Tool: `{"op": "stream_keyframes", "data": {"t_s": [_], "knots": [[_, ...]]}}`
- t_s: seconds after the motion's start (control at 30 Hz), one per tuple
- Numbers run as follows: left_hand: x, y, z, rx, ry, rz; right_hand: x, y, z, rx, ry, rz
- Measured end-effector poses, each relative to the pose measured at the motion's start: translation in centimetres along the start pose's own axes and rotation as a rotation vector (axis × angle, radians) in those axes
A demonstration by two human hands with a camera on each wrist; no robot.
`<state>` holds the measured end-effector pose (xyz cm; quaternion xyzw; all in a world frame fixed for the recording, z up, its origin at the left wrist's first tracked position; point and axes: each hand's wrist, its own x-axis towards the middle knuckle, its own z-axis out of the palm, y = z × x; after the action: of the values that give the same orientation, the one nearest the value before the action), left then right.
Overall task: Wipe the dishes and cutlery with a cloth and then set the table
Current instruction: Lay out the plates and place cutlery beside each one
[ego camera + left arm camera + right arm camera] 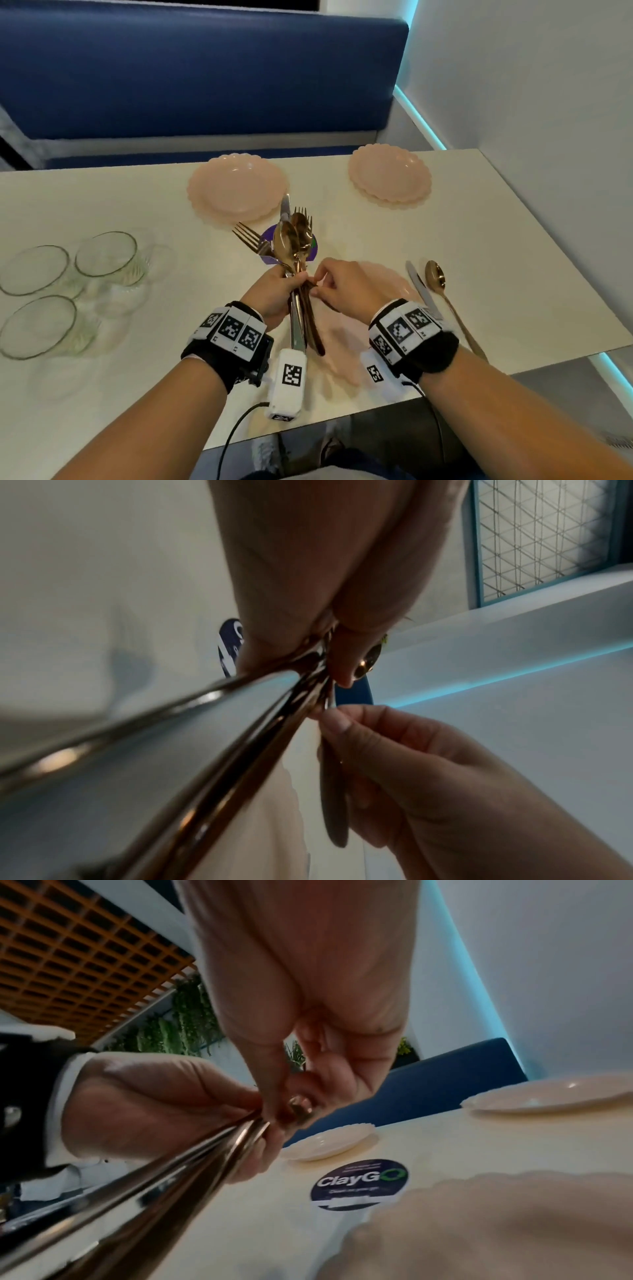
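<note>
My left hand (277,291) grips a bundle of gold cutlery (294,240) upright over the table: spoons, forks and a knife fan out above the fist, handles (192,791) hang below it. My right hand (337,284) pinches one handle of the bundle (334,791) with thumb and forefinger, right beside the left fist. A pink plate (387,287) lies under my right hand, mostly hidden. A knife (419,287) and a gold spoon (442,291) lie to its right. No cloth is visible.
Two more pink scalloped plates (238,186) (390,174) lie at the table's far side. Three clear glass bowls (106,253) stand at the left. A round purple sticker (359,1184) marks the table centre. Blue bench (205,75) behind, white wall (548,85) to the right.
</note>
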<state>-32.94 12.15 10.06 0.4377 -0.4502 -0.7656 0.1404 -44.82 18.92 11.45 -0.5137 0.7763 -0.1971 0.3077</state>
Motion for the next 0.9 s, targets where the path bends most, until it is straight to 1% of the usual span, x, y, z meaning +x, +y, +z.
{"op": "stream_keyframes", "data": {"t_s": [0.13, 0.33, 0.4, 0.47, 0.5, 0.57, 0.63, 0.7, 0.8, 0.9], "knots": [[-1.3, -0.1, -3.0, 0.04, -0.015, -0.001, 0.8, -2.4, 1.5, -0.161, 0.025, -0.031], [-3.3, -0.2, -7.6, 0.149, -0.037, -0.044, 0.6, -4.4, 3.8, -0.222, 0.115, -0.021], [-3.8, -0.5, -9.1, 0.185, -0.029, -0.073, 0.3, -4.7, 4.3, -0.177, 0.181, -0.001], [-4.1, -0.8, -10.4, 0.177, -0.003, -0.099, 0.1, -4.5, 4.8, -0.057, 0.236, 0.05], [-4.2, -0.9, -11.0, 0.162, 0.016, -0.106, -0.1, -4.3, 5.2, -0.008, 0.241, 0.082], [-4.4, -1.0, -12.0, 0.13, 0.055, -0.108, -0.9, -3.7, 6.6, 0.03, 0.183, 0.155], [-4.5, -0.9, -12.6, 0.103, 0.085, -0.095, -2.0, -3.2, 8.7, 0.004, 0.084, 0.21], [-4.6, -0.7, -12.9, 0.091, 0.1, -0.077, -2.8, -2.8, 10.6, -0.038, 0.014, 0.233], [-4.9, -0.6, -13.0, 0.097, 0.099, -0.067, -3.4, -2.5, 12.0, -0.073, -0.036, 0.288], [-5.0, -0.7, -13.1, 0.109, 0.09, -0.075, -3.7, -2.0, 12.9, -0.138, -0.069, 0.306]]}}
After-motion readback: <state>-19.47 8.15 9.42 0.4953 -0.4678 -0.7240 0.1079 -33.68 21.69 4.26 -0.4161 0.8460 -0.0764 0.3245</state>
